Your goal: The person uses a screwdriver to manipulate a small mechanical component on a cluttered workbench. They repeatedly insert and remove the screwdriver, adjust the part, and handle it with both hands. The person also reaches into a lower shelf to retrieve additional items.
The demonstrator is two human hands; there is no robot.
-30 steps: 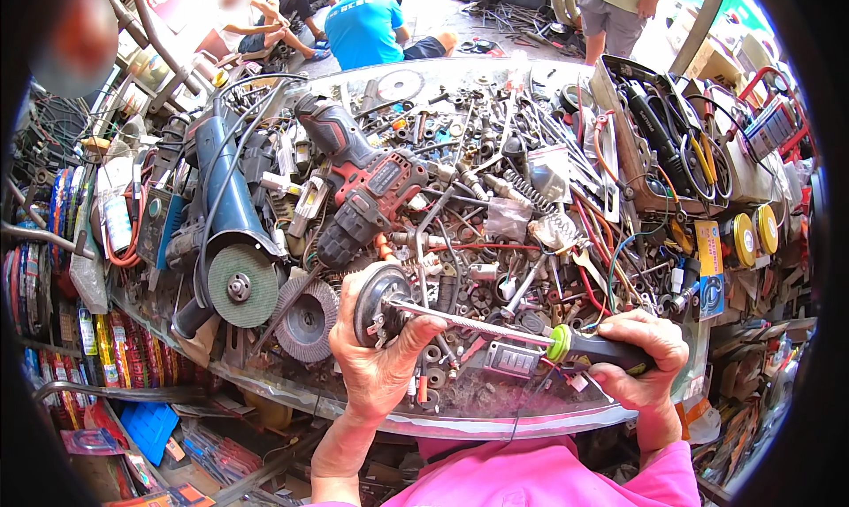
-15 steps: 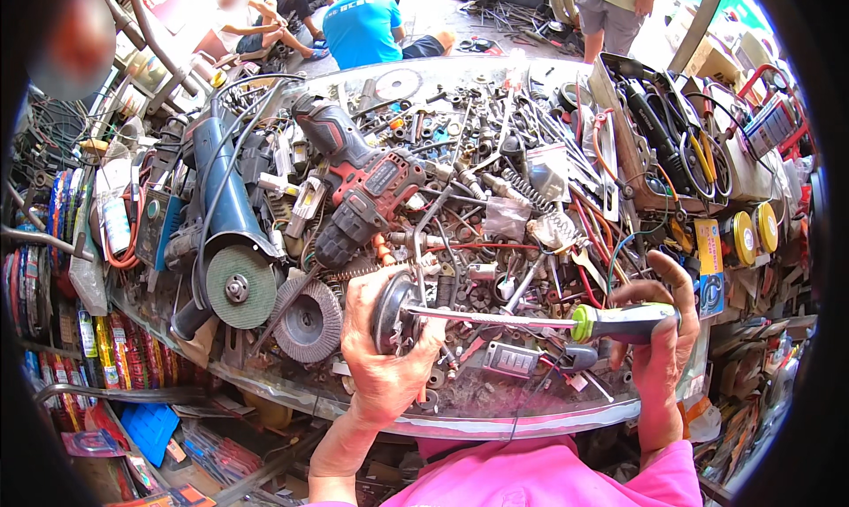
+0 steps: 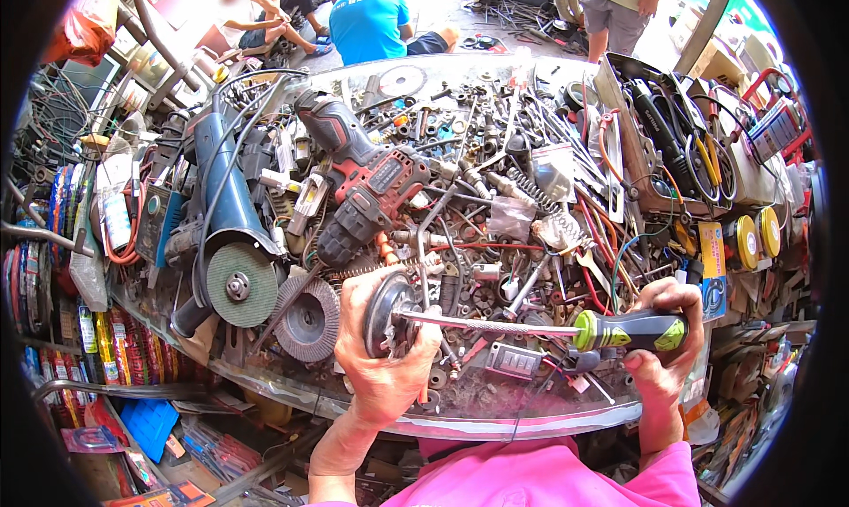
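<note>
My left hand [image 3: 389, 385] is closed round a round black part with a dished rim [image 3: 378, 317], which stands on edge. Its kind I cannot make out. In my right hand [image 3: 661, 379] is the green and black handle of a screwdriver [image 3: 619, 331]. Its shaft runs left, almost level, and the tip meets the inner side of the round part; the exact contact is hidden by my left thumb. Just beyond my left hand lie a red and black cordless drill [image 3: 376, 184] and a grey flap disc [image 3: 307, 320].
A blue angle grinder [image 3: 221, 171] with a green disc lies left. Loose bolts, springs and hardware cover the glass-topped table [image 3: 531, 423]. At right stands a box of tools [image 3: 619, 91]. Several people, one in a blue shirt [image 3: 370, 21], are beyond the far edge.
My right fingers, lifted and spread before, have folded round the screwdriver's handle, and the handle has turned. My left hand still holds the round part in nearly the same place.
</note>
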